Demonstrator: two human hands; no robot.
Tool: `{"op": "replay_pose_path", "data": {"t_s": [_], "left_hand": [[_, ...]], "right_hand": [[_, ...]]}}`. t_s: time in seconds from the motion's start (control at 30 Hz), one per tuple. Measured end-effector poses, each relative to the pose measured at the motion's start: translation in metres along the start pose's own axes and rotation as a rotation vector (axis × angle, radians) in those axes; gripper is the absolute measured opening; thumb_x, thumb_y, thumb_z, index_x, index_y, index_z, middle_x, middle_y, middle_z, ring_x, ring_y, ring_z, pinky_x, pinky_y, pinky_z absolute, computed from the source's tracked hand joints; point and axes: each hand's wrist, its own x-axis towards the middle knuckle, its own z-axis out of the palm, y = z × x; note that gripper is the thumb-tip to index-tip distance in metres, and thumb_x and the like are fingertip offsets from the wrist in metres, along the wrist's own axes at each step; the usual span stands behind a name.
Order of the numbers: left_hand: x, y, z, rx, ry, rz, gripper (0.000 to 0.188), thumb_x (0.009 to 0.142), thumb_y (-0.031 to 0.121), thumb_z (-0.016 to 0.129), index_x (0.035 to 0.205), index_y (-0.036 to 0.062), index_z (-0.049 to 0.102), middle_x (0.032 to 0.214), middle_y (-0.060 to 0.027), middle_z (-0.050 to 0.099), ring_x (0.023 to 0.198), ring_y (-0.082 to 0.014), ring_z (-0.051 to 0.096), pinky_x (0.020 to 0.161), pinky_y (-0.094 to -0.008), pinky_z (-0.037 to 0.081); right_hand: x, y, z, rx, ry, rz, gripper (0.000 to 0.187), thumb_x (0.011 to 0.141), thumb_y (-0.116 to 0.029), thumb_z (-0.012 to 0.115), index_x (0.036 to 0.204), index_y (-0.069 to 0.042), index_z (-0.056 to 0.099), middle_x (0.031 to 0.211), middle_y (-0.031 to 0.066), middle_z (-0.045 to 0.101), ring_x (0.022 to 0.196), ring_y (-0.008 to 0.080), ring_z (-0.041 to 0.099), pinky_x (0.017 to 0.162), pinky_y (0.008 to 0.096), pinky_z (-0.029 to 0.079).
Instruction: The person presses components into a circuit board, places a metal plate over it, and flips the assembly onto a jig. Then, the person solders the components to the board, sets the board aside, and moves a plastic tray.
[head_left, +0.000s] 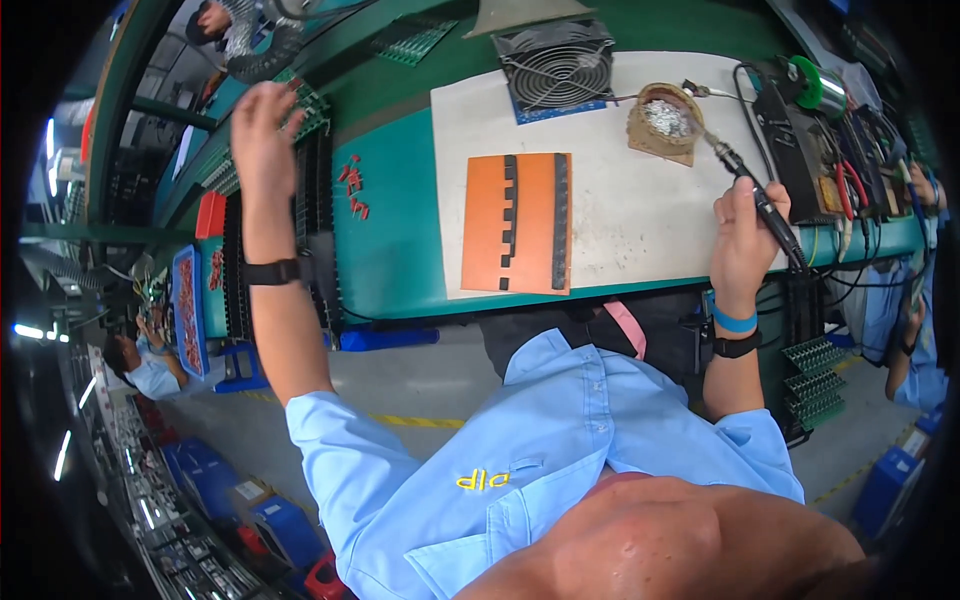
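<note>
My right hand (745, 225) is wrapped round a black soldering iron (757, 190). The iron's tip points up and left, reaching the edge of a brown cup (650, 143) that holds silvery solder scraps (668, 118). My left hand (264, 140) is raised at the far left, fingers extended and somewhat apart, with nothing visible in it. Beside its fingertips are green circuit boards (314, 112), partly hidden by the hand. Between my hands an orange board (535, 225) with two black strips lies on the white sheet (620, 215).
Small red components (353, 187) are scattered on the green mat (390, 235). A black fan (555, 68) stands at the back. At the right are a green solder spool (820, 87) and red-handled pliers (853, 185). A blue tray (188, 310) of red parts sits far left. Other people work nearby.
</note>
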Motion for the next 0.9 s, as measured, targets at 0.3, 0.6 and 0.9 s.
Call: {"op": "replay_pose_path", "data": {"t_s": [0.3, 0.6, 0.9], "left_hand": [[0.112, -0.063, -0.149, 1.404, -0.044, 0.583, 0.033, 0.099, 0.028, 0.066, 0.131, 0.0155, 0.067, 0.122, -0.017, 0.069, 0.104, -0.0361, 0.067, 0.089, -0.047, 0.055], [0.189, -0.082, -0.161, 1.436, -0.31, 0.534, 0.028, 0.102, 0.027, 0.061, 0.126, 0.0139, 0.066, 0.116, -0.0176, 0.071, 0.109, -0.0417, 0.065, 0.091, -0.0475, 0.052], [0.173, -0.032, -0.137, 1.425, -0.595, 0.633, 0.028, 0.096, 0.022, 0.067, 0.118, 0.0046, 0.07, 0.109, -0.0214, 0.073, 0.098, -0.0412, 0.068, 0.086, -0.0456, 0.053]], "right_hand": [[0.002, -0.005, 0.065, 0.484, 0.011, 0.401, 0.047, 0.112, -0.04, 0.042, 0.134, -0.001, 0.055, 0.122, 0.0144, 0.062, 0.105, 0.0218, 0.057, 0.091, 0.0353, 0.047], [-0.053, -0.023, 0.091, 0.524, -0.13, 0.697, 0.058, 0.109, -0.047, 0.048, 0.142, 0.0, 0.049, 0.112, 0.0109, 0.065, 0.095, 0.0191, 0.061, 0.086, 0.0327, 0.05], [-0.109, 0.013, 0.159, -0.904, -0.818, -0.464, 0.055, 0.083, -0.043, 0.079, 0.125, -0.01, 0.067, 0.132, 0.0161, 0.055, 0.127, 0.0401, 0.048, 0.104, 0.0553, 0.04]]}}
